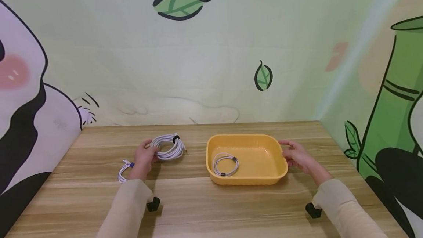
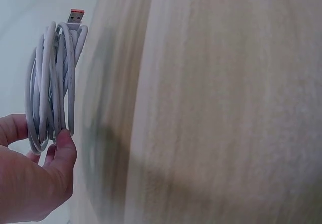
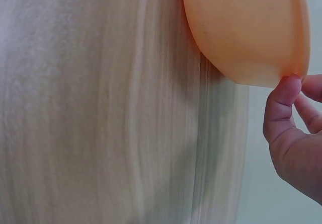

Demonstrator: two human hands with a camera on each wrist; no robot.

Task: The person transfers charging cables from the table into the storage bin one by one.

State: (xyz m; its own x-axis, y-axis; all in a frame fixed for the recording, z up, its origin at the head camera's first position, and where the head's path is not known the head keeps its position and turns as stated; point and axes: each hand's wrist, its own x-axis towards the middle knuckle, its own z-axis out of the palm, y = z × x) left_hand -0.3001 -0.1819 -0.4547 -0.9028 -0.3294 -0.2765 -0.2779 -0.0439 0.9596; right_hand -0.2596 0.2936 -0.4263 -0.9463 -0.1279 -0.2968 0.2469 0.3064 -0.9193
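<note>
My left hand [image 1: 144,158] pinches the near edge of a coiled white USB cable [image 1: 169,147], held up over the table at the left of the head view. A black strap binds the coil, and its plug with an orange tip [image 2: 76,16] points up in the left wrist view. At the right end of a yellow plastic tray [image 1: 247,181], my right hand [image 1: 299,156] grips the rim between thumb and fingers. Inside the tray, toward its left side, lies a smaller coiled white cable [image 1: 226,164] with black ties.
Another coiled white cable [image 1: 123,172] with a blue tie lies on the wooden table [image 1: 185,208], left of my left wrist and partly behind it. A printed wall sheet [image 1: 214,65] rises behind the table. Black wrist devices [image 1: 153,204] sit below both sleeves.
</note>
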